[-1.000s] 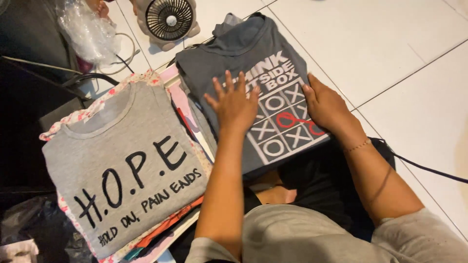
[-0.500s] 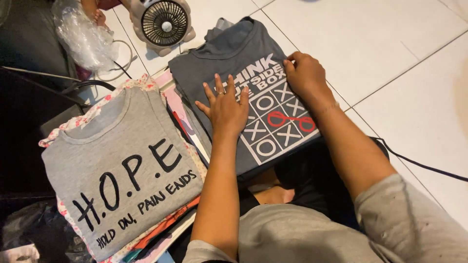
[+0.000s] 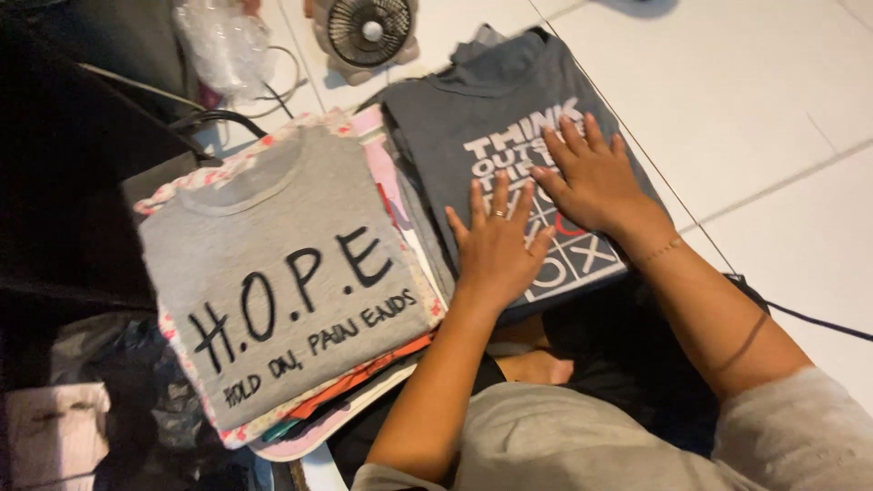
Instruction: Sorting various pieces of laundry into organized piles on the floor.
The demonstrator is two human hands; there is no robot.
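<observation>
Dark grey T-shirt [image 3: 482, 109] lies folded under left hand [image 3: 498, 244] and right hand [image 3: 593, 182], each grip spread flat, grasping nothing.

We count two hands, the left hand [image 3: 496, 244] and the right hand [image 3: 591, 177], both flat with fingers spread on one folded dark grey T-shirt [image 3: 482, 109]. We see one light grey T-shirt [image 3: 282, 273] folded on top of one stack of clothes [image 3: 364, 391]; how many garments lie in that stack we cannot tell. We find one small fan [image 3: 368, 32], one clear plastic bag [image 3: 223, 45], one ring on the left hand and one thin bracelet on the right wrist
</observation>
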